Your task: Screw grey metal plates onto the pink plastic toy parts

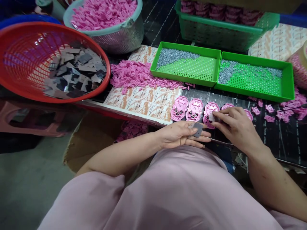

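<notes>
Cluttered workbench (275, 140): grey squares (198, 129) being cradled in the loosely cupped left hand (178, 134), one being pinched by the right hand (236, 126) and best pressed flat onto a pink case (209, 111).

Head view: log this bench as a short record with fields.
left hand: palm up, holding small grey pieces
right hand: fingers pinching a small piece over a pink housing
pink housings: row on the bench edge
red basket: grey flat pieces
green trays: tiny metal parts
grey basket: pink parts
loose pink parts: piled on the bench
</notes>
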`<state>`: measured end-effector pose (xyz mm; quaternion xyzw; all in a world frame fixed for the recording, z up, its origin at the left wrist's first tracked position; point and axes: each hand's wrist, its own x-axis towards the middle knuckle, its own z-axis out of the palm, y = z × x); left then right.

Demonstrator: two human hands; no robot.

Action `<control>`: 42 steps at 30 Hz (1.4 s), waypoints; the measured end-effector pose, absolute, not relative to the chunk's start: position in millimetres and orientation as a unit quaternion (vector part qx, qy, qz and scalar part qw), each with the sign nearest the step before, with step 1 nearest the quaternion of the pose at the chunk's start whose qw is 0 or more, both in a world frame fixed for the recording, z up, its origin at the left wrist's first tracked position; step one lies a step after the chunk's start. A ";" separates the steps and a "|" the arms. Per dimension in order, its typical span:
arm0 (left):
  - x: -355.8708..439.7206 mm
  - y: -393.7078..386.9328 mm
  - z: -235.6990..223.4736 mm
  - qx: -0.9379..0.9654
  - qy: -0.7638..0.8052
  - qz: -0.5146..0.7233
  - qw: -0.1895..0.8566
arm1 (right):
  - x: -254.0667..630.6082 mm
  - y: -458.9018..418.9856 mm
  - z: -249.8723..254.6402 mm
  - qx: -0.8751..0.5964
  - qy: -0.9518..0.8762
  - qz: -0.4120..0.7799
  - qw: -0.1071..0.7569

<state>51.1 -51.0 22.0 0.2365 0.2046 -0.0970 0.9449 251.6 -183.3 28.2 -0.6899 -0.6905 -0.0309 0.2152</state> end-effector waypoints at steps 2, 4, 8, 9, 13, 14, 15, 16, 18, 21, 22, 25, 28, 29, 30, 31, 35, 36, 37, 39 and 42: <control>51.4 -51.5 18.2 0.254 0.209 -0.099 0.939 | 251.7 -177.9 21.4 -0.683 -0.707 -0.045 0.177; 52.3 -51.4 15.7 0.269 0.210 -0.106 0.934 | 250.9 -176.1 19.9 -0.681 -0.713 -0.049 0.157; 53.8 -49.6 15.0 0.293 0.203 -0.123 0.926 | 245.0 -180.7 34.5 -0.678 -0.694 0.038 0.239; 54.3 -49.5 15.5 0.297 0.200 -0.126 0.925 | 242.4 -182.3 38.9 -0.670 -0.684 0.090 0.274; 57.9 -52.7 18.2 0.319 0.176 -0.126 0.923 | 229.8 -183.9 43.1 -0.606 -0.623 0.318 0.377; 58.7 -54.2 18.9 0.328 0.168 -0.128 0.921 | 226.8 -183.2 40.9 -0.589 -0.603 0.357 0.403; 59.0 -55.5 19.7 0.337 0.162 -0.130 0.918 | 224.2 -182.3 38.4 -0.572 -0.582 0.387 0.430; 58.7 -56.6 20.4 0.341 0.158 -0.131 0.917 | 222.3 -181.4 36.3 -0.556 -0.560 0.411 0.456; 55.4 -56.8 22.1 0.332 0.161 -0.126 0.921 | 220.6 -180.3 35.1 -0.537 -0.513 0.437 0.507; 42.9 -51.4 25.0 0.286 0.161 -0.108 0.938 | 222.9 -177.5 40.5 -0.563 -0.470 0.390 0.557; 37.4 -48.4 25.9 0.273 0.159 -0.098 0.944 | 224.0 -175.3 42.7 -0.590 -0.481 0.344 0.550; 20.7 -37.6 28.8 0.270 0.160 -0.062 0.947 | 225.0 -163.8 42.8 -0.664 -0.597 0.158 0.421; 9.0 -27.2 32.0 0.333 0.171 -0.055 0.926 | 221.9 -149.9 32.8 -0.657 -0.710 0.023 0.254; 6.6 -23.9 33.0 0.377 0.178 -0.050 0.908 | 220.4 -146.3 28.8 -0.652 -0.725 -0.005 0.221; 5.1 -20.6 34.0 0.435 0.187 -0.037 0.880 | 219.0 -143.6 25.3 -0.653 -0.731 -0.027 0.199; 4.4 -17.1 34.6 0.504 0.201 -0.013 0.840 | 217.8 -141.8 22.5 -0.656 -0.730 -0.049 0.184; 11.1 -2.2 32.0 0.765 0.216 0.137 0.591 | 214.7 -139.9 19.9 -0.653 -0.737 -0.103 0.143; 14.9 1.3 29.4 0.804 0.198 0.158 0.538 | 214.5 -140.1 20.6 -0.649 -0.740 -0.103 0.141; 19.3 4.3 26.2 0.835 0.173 0.164 0.495 | 214.4 -140.5 21.4 -0.648 -0.741 -0.100 0.145; 28.3 8.6 18.3 0.880 0.127 0.144 0.434 | 215.2 -142.1 23.6 -0.652 -0.734 -0.094 0.165; 37.3 11.4 6.3 0.919 0.084 0.096 0.372 | 219.2 -148.2 27.4 -0.666 -0.716 -0.086 0.192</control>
